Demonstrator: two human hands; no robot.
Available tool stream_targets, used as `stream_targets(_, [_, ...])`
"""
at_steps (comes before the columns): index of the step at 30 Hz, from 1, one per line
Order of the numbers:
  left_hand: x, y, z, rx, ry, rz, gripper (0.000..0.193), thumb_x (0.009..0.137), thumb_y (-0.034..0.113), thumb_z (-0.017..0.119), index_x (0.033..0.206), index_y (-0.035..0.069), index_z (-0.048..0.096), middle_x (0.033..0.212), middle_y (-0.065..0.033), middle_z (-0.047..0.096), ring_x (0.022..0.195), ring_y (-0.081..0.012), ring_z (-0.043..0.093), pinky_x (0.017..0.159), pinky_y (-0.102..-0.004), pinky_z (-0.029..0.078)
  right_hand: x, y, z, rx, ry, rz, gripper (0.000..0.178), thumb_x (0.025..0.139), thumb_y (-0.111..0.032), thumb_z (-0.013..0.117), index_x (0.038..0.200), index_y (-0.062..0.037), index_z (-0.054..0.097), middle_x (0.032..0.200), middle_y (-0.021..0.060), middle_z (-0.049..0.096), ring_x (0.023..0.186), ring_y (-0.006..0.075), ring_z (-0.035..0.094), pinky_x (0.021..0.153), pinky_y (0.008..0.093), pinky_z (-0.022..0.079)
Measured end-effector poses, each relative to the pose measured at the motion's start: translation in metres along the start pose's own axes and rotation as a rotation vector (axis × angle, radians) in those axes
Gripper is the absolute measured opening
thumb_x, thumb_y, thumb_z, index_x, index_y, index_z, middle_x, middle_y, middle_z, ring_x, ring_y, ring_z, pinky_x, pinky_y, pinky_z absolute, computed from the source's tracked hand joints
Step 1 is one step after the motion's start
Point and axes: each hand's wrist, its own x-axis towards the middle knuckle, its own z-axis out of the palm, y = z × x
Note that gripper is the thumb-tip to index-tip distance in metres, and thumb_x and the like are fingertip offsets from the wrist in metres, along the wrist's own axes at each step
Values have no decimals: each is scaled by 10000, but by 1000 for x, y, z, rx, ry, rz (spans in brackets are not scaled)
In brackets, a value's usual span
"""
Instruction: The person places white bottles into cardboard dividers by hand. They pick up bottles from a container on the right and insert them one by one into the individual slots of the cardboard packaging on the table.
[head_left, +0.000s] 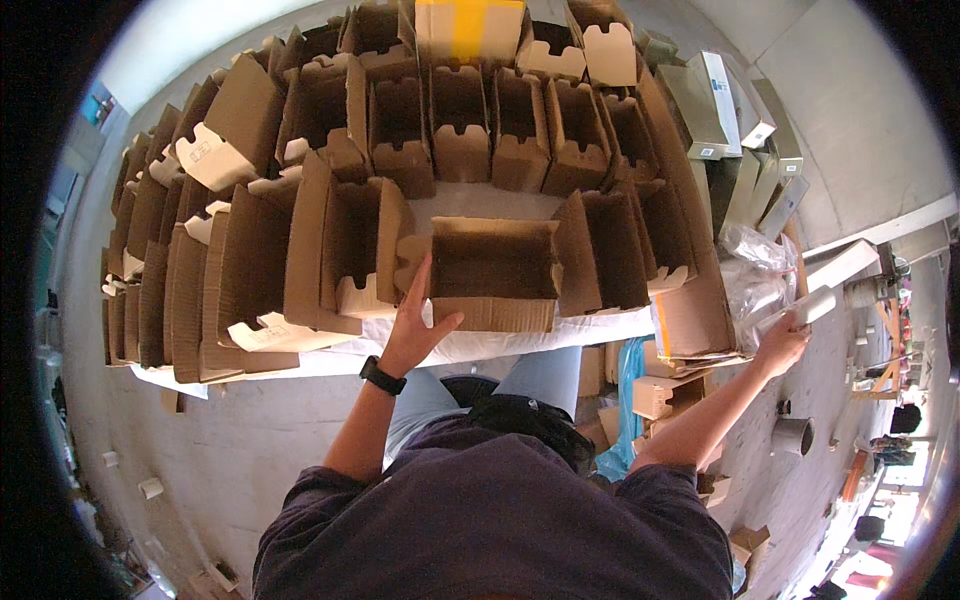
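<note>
A brown cardboard box [493,316], open at the top, stands at the near middle of the table with its inside facing up. My left hand [412,325] is at its left end, fingers stretched along the side flap and thumb out towards the front wall. It grips nothing that I can see. Out to the right, my right hand [784,346] is closed around a pale, smooth, roll-like thing [815,305], whose exact kind I cannot make out. Crumpled clear plastic [757,285] lies just beyond that hand.
Several open cardboard boxes [460,130] stand in rows around the middle one. A closed box with yellow tape [467,35] is at the back. Grey-green flat boxes [700,115] are stacked at the far right. Below the table's right end are cartons [668,392] and blue plastic [628,410].
</note>
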Motion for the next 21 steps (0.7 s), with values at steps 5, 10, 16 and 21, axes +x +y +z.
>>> stream_targets(5, [-5,-5,-5,22,20,-21,963,808,150,765,1542,54,149,1557,-198,277,1433,-314,297,1147,-413,297,-69,-99,-40,1130,-214,104,436,985,-324,539,1246,24,575,1072,75,588,917,141,531,769,305,434])
stream_targets(10, [-2,-1,-1,28,12,-13,961,806,162,767,1541,55,157,1554,-199,283,1436,-309,293,1160,-399,271,-163,-154,-37,1744,-889,178,490,931,-140,599,1363,14,424,1236,141,569,1156,241,562,1007,413,452])
stream_targets(16, [-3,1,-2,-10,27,-35,972,787,135,772,1536,34,161,1557,-205,273,1445,-295,277,1173,-386,236,-266,-208,-24,1299,-1299,-430,463,831,-48,731,1244,-46,522,1245,123,584,1107,261,592,955,369,479])
stream_targets(21, [-3,-19,-1,-73,-2,-12,948,778,144,786,1519,16,209,1517,-195,354,1406,-296,347,1150,-387,281,-301,-219,2,725,-984,-1109,460,780,-25,666,1218,-41,528,1149,150,597,1088,349,587,889,416,493])
